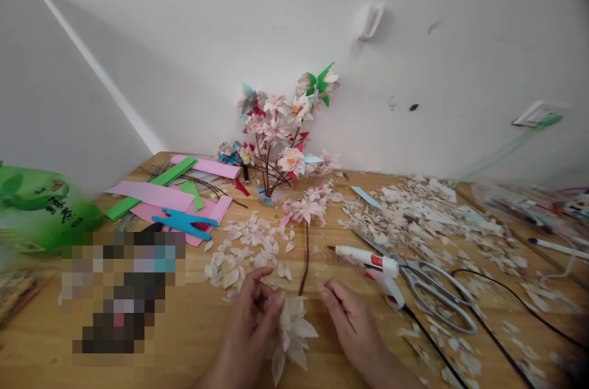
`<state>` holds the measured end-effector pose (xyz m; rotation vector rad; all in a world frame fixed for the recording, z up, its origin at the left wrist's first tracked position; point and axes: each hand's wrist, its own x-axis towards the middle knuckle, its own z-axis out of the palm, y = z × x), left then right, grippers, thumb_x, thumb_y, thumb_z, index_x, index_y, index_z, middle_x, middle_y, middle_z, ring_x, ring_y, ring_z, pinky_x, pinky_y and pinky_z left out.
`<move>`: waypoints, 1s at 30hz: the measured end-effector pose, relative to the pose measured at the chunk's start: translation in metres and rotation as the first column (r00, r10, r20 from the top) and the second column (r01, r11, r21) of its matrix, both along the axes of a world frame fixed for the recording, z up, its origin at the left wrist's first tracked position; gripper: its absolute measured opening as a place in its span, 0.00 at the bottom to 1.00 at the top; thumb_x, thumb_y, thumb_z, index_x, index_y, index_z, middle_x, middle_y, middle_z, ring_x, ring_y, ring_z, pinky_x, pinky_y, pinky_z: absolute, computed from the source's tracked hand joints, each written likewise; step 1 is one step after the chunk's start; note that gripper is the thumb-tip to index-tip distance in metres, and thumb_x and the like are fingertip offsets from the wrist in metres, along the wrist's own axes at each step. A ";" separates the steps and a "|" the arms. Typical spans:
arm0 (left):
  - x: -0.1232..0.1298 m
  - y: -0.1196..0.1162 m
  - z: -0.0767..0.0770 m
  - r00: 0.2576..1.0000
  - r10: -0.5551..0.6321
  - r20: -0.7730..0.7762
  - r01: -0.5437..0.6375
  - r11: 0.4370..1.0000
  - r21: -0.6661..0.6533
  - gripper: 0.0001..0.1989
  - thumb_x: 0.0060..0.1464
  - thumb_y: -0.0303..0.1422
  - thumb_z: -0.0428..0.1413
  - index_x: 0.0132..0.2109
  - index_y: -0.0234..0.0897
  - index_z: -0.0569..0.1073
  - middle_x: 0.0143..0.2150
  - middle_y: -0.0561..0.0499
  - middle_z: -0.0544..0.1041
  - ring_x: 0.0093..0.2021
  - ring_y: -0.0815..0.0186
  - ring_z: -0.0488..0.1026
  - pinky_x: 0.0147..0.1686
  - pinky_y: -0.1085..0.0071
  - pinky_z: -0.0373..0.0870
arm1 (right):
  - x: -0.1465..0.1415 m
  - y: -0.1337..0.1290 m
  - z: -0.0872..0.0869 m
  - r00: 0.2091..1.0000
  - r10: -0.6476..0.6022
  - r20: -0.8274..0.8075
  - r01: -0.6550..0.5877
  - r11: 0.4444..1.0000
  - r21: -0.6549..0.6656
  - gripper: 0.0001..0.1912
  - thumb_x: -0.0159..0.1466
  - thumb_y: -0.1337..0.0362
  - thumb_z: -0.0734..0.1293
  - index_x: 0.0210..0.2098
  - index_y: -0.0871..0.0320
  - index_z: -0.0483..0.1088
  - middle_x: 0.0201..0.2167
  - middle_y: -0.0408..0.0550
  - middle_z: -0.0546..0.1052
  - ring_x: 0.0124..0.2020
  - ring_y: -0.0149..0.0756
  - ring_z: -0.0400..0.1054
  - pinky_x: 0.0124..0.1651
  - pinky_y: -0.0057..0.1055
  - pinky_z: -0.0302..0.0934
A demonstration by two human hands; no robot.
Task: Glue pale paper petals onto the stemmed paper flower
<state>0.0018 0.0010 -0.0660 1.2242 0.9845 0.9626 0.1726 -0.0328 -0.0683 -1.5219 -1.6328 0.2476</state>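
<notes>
A pale flower [297, 334] with pointed, whitish petals and a small pink spot is held at the front of the table by my left hand [252, 321], whose thumb and fingers close on its left side. To the right of the flower, my right hand [347, 324] has its thumb and fingers pressed together; whether anything is between them is too small to tell. Just beyond the hands lies a pink-and-white flower [307, 208] on a brown stem [305, 260]. Loose white petals [248, 248] are spread beyond my left hand.
A glue gun [368, 260] and large scissors [437, 291] lie right, with black cables. Dry petals [414, 217] cover the back right. A flower bunch [276, 131] stands by the wall. Coloured paper strips [151, 192] and a green bag [46, 211] are left.
</notes>
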 end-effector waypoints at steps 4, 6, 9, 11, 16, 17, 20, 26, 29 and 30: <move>0.000 0.000 -0.003 0.998 -0.026 -0.059 0.028 0.999 0.020 0.20 0.53 0.43 0.51 0.50 0.39 0.59 0.27 0.57 0.63 0.25 0.70 0.63 0.22 0.74 0.62 | 0.001 0.002 -0.004 0.998 -0.022 -0.056 0.019 0.999 -0.048 0.22 0.67 0.53 0.52 0.19 0.55 0.53 0.16 0.39 0.60 0.18 0.30 0.56 0.21 0.25 0.52; 0.000 0.001 -0.005 0.998 -0.019 -0.066 0.021 0.999 0.035 0.20 0.54 0.42 0.50 0.50 0.39 0.58 0.27 0.57 0.64 0.25 0.70 0.64 0.23 0.73 0.61 | 0.000 0.001 -0.006 0.998 0.011 -0.062 -0.018 0.995 -0.100 0.21 0.67 0.55 0.53 0.19 0.55 0.52 0.16 0.39 0.59 0.19 0.30 0.56 0.21 0.25 0.51; -0.001 0.003 -0.007 0.997 0.009 -0.082 -0.004 0.998 0.057 0.20 0.54 0.40 0.50 0.51 0.39 0.58 0.27 0.57 0.65 0.26 0.70 0.64 0.26 0.72 0.60 | -0.002 -0.001 -0.006 0.996 0.050 -0.079 -0.062 0.984 -0.164 0.21 0.67 0.57 0.53 0.19 0.55 0.50 0.16 0.37 0.57 0.18 0.29 0.54 0.21 0.25 0.48; -0.001 0.004 -0.009 0.995 0.018 -0.093 -0.011 0.997 0.074 0.19 0.54 0.39 0.50 0.51 0.39 0.58 0.28 0.56 0.64 0.27 0.69 0.64 0.27 0.71 0.60 | -0.004 -0.003 -0.006 0.993 0.056 -0.101 -0.075 0.978 -0.197 0.20 0.66 0.57 0.54 0.19 0.55 0.51 0.16 0.37 0.56 0.18 0.28 0.54 0.22 0.25 0.48; -0.002 0.004 -0.008 0.995 -0.010 -0.094 0.017 0.997 0.074 0.19 0.55 0.39 0.49 0.52 0.39 0.57 0.30 0.55 0.63 0.28 0.69 0.64 0.27 0.71 0.61 | -0.006 -0.004 -0.005 0.974 0.128 -0.189 -0.175 0.950 -0.257 0.10 0.62 0.59 0.60 0.26 0.57 0.61 0.20 0.39 0.63 0.22 0.30 0.57 0.25 0.25 0.52; -0.002 0.004 -0.008 0.996 -0.012 -0.091 0.019 0.997 0.068 0.19 0.55 0.39 0.49 0.52 0.39 0.57 0.30 0.55 0.63 0.28 0.69 0.64 0.27 0.72 0.61 | -0.006 -0.003 -0.005 0.968 0.130 -0.215 -0.184 0.949 -0.255 0.08 0.61 0.60 0.61 0.29 0.57 0.62 0.22 0.39 0.64 0.23 0.30 0.58 0.25 0.25 0.53; -0.001 0.004 -0.007 0.997 -0.005 -0.073 0.010 0.998 0.060 0.19 0.55 0.39 0.49 0.51 0.40 0.57 0.31 0.55 0.63 0.28 0.69 0.64 0.26 0.72 0.61 | -0.006 -0.003 -0.005 0.957 0.120 -0.264 -0.188 0.951 -0.246 0.06 0.60 0.61 0.63 0.32 0.57 0.62 0.24 0.40 0.66 0.24 0.30 0.61 0.26 0.25 0.56; -0.003 0.005 -0.015 0.993 -0.014 -0.114 0.025 0.995 0.094 0.18 0.55 0.37 0.48 0.52 0.41 0.56 0.32 0.54 0.64 0.30 0.68 0.65 0.28 0.71 0.63 | -0.007 -0.001 -0.005 0.971 0.135 -0.198 -0.192 0.933 -0.303 0.04 0.59 0.65 0.64 0.31 0.56 0.62 0.19 0.37 0.66 0.20 0.29 0.59 0.23 0.24 0.53; -0.005 0.004 -0.020 0.985 -0.032 -0.169 0.052 0.992 0.116 0.19 0.57 0.36 0.47 0.54 0.42 0.54 0.35 0.53 0.64 0.31 0.68 0.66 0.28 0.71 0.64 | -0.007 0.000 -0.007 0.972 0.142 -0.189 -0.197 0.929 -0.314 0.02 0.60 0.67 0.62 0.31 0.56 0.61 0.19 0.37 0.66 0.20 0.29 0.60 0.23 0.24 0.52; -0.006 0.004 -0.021 0.982 -0.037 -0.184 0.060 0.991 0.118 0.19 0.57 0.36 0.46 0.55 0.42 0.54 0.36 0.52 0.64 0.31 0.67 0.66 0.28 0.71 0.64 | -0.007 0.000 -0.007 0.970 0.147 -0.192 -0.203 0.928 -0.312 0.03 0.59 0.67 0.62 0.32 0.56 0.61 0.18 0.36 0.65 0.19 0.29 0.59 0.22 0.23 0.51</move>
